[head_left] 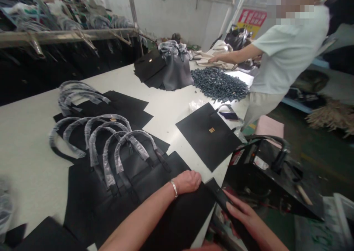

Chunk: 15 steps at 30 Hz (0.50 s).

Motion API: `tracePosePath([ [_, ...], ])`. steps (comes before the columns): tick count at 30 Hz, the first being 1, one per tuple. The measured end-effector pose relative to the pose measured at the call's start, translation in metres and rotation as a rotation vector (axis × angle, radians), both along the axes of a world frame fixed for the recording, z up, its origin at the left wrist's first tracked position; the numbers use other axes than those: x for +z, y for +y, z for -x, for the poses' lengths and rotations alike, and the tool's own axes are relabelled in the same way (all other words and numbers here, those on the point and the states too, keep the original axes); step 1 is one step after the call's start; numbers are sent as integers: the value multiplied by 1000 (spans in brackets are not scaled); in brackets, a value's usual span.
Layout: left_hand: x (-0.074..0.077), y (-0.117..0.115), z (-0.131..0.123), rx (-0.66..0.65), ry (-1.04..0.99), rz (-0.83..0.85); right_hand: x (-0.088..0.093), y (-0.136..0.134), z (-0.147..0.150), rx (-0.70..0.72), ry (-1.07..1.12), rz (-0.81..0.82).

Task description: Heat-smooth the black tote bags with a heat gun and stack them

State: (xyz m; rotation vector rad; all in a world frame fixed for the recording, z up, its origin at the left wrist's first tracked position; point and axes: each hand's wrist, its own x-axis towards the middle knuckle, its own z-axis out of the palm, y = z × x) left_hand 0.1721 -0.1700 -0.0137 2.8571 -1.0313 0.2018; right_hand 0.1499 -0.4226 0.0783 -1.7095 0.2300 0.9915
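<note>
Several black bag panels lie stacked on the white table in front of me, their curved handles wrapped in clear plastic. My left hand, with a bracelet at the wrist, is closed at the right edge of the top panel; whether it pinches the panel or rests on it as a fist is hard to see. At the table's edge, my right hand grips a long black strip-like piece, thumb on top. The far end of this piece runs out of view at the bottom.
A black panel with a gold emblem lies ahead. Beyond it are a heap of small dark pieces and more black bags. Another person stands at the right, a hand on beige pieces. A black machine stands beside the table.
</note>
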Motion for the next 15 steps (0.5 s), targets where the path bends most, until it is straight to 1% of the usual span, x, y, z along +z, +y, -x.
tracePosePath([
  [2,2,0,-1,129,30,38,-4,6,-1,41,6,-30],
  [5,4,3,1,381,70,109,-9,17,-4,95,18,-58],
  [7,5,9,9,524,91,161,-11,21,-8,120,13,-49],
  [9,3,15,22,640,82,280,-13,24,-12,141,9,-27],
  [11,0,21,39,721,42,425,-14,27,-17,154,22,-15],
  [12,-1,22,46,741,25,483,-13,29,-19,157,38,-19],
  [13,-3,23,53,746,19,517,-12,34,-23,159,54,-28],
  [15,-4,22,61,730,38,523,-9,47,-31,163,74,-45],
])
